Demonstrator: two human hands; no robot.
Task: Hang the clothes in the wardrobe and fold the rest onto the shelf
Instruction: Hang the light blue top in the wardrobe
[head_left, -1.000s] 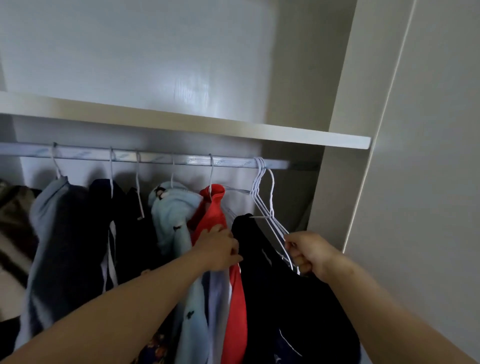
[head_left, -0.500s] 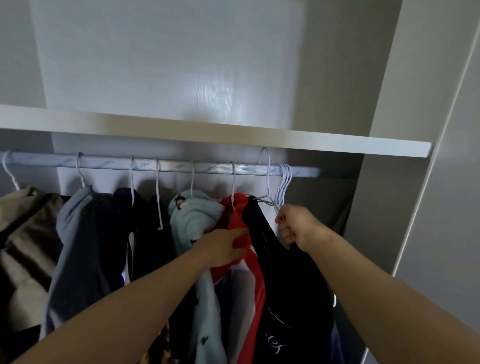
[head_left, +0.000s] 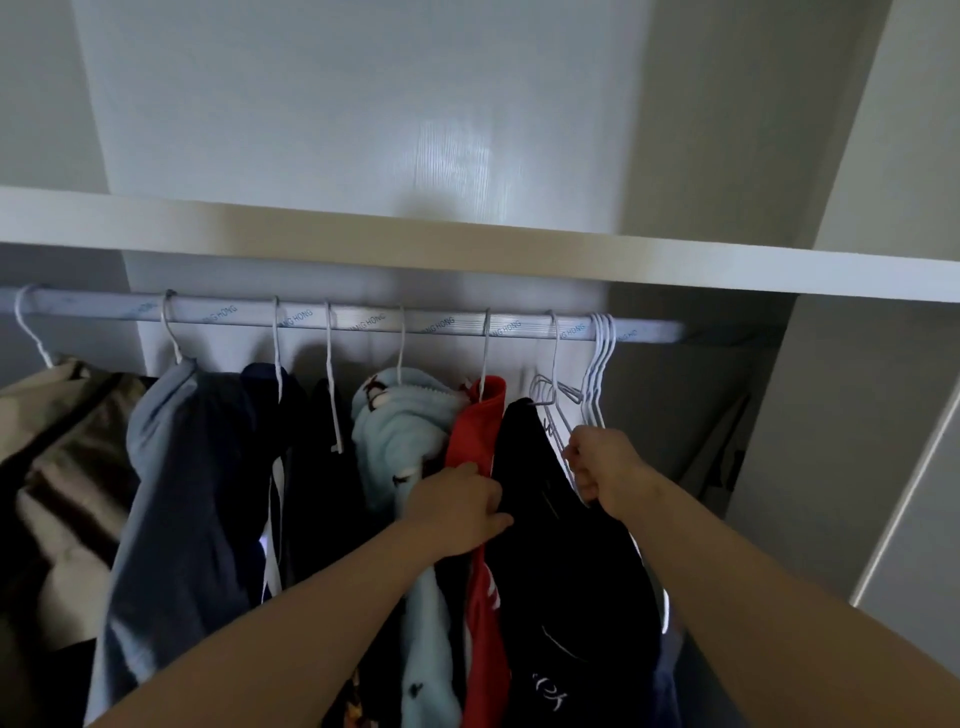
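On the rail (head_left: 363, 317) under the shelf (head_left: 467, 249), the black garment (head_left: 561, 545) hangs from a white wire hanger (head_left: 554, 358). It is just right of the red garment (head_left: 475, 431) and just left of a bunch of empty hangers (head_left: 598, 358) near the rail's right end. The right hand (head_left: 605, 467) has its fingers curled tight round thin wire below the rail, where this hanger's arm and the empty ones run close together, so the grip may take in more than one. If it does, pulling or sliding could drag the bunch along or unhook a spare hanger. The left hand (head_left: 457, 506) lies at the seam between red and black, fingers pressed together. Whether they pinch cloth or only push cannot be told. A hard shove there could tip the red garment's hook or crowd it into the light blue fleece (head_left: 400, 421). The black cloth sits high and bunched at the hanger's neck, so it looks likely to slide off one shoulder once released.
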